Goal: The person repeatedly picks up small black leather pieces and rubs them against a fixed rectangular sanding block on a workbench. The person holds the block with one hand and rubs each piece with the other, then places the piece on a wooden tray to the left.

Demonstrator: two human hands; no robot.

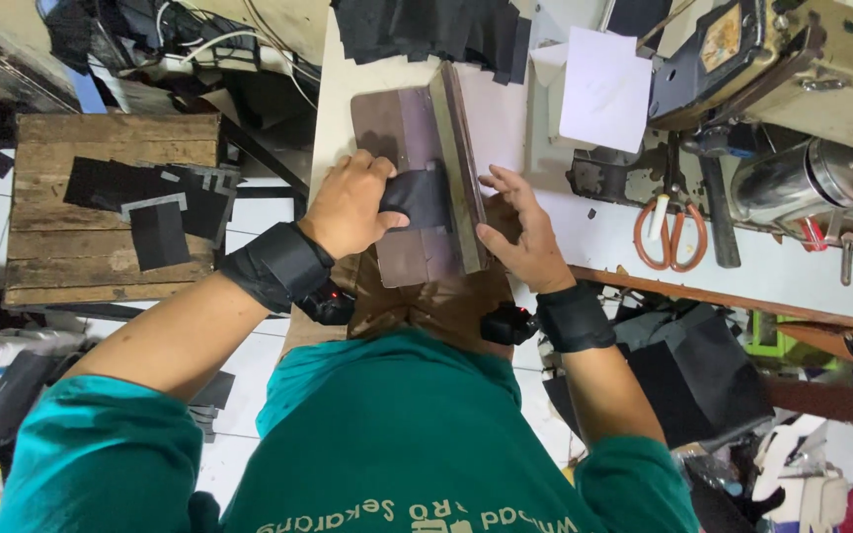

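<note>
On the white counter (pixel 545 227) a small black piece of soft material (pixel 417 197) lies across a brown rectangular board (pixel 397 128), its right end tucked against a long grey-green metal bar (pixel 458 168) that runs near to far along the board's right side. The left hand (pixel 348 205) presses on the black piece — thumb and fingers (pixel 395 219) together and clamped on its left end. The right hand (pixel 523 232) rests just right of the bar, its fingers (pixel 498 183) spread apart and touching the bar's edge, gripping nothing. Both wrists wear black bands. To the right, well apart from the hands, orange-handled scissors (pixel 670 232) lie on the counter beside the base of a cream sewing machine (pixel 821 69), which closes off the far right side. A white sheet of paper (pixel 604 87) lies far right of the board, and a heap of black cut pieces (pixel 436 35) crowds the far edge. The counter's left edge runs close past the left hand; beyond it, lower down, a wooden crate (pixel 111 207) carries more black and grey pieces (pixel 155 202). Open counter shows between the right hand and the scissors.
</note>
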